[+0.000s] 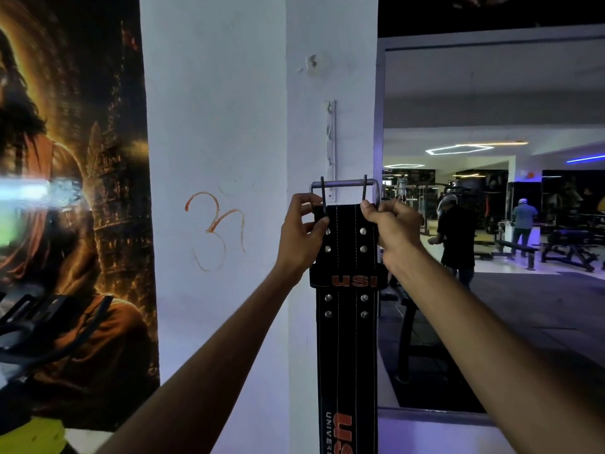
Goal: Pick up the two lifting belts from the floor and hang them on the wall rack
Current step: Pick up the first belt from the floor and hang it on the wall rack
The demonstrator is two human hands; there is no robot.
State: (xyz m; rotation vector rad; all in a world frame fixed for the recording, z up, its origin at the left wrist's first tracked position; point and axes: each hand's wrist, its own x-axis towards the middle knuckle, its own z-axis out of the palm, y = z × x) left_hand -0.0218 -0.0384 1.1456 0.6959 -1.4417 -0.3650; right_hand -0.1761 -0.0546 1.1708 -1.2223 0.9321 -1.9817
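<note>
A black lifting belt point(346, 339) with orange lettering and silver rivets hangs straight down in front of a white pillar. My left hand point(302, 237) grips its top left corner and my right hand point(393, 229) grips its top right corner. The belt's steel buckle point(343, 184) with two prongs stands up above my fingers, level with the bottom of the white wall rack point(330, 149), a narrow vertical strip with small hooks. I cannot tell whether the buckle rests on a hook. A second belt is not in view.
A large dark poster point(72, 191) covers the wall at left. Black gym equipment point(29, 326) juts in at lower left. Right of the pillar, a mirror point(491, 224) reflects benches, machines and people standing.
</note>
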